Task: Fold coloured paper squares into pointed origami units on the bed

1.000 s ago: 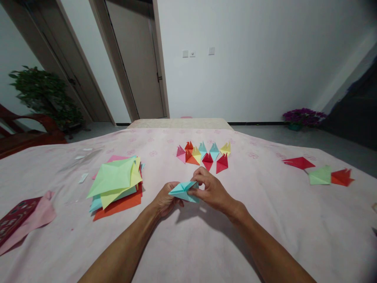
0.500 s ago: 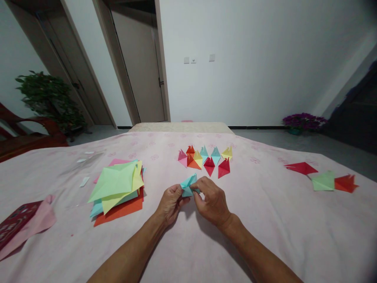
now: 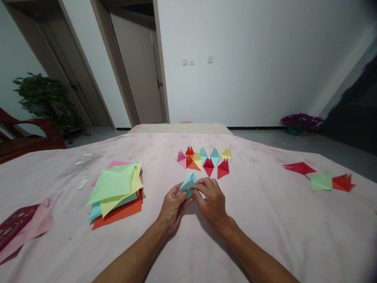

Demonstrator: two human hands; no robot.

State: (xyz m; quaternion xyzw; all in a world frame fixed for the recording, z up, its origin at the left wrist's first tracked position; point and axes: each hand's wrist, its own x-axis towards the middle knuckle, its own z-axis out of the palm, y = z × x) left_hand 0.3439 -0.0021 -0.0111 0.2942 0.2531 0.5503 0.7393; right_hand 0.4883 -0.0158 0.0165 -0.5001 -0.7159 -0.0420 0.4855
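Observation:
A small light-blue folded paper (image 3: 188, 184) is held between both hands above the cloth, its peak pointing up and away from me. My left hand (image 3: 173, 204) pinches its lower left side, the thumb lying on the near face. The fingers and thumb of my right hand (image 3: 210, 200) close on its right edge and hide that part. Just beyond stand several small origami birds in a cluster, among them a pink one (image 3: 182, 158), a red one (image 3: 223, 168) and a yellow one (image 3: 226, 153).
Left of my hands lies a stack of coloured paper sheets (image 3: 113, 184), green on top. A dark red booklet (image 3: 17, 224) rests on pink paper at far left. Red (image 3: 299, 168), green (image 3: 321, 182) and orange (image 3: 343, 182) folded papers lie at right on the pink tablecloth (image 3: 253, 236).
The blue paper's flaps have come together into a flatter, smoother face. My left thumb has moved across onto that face, and the right fingers have shifted to the right edge.

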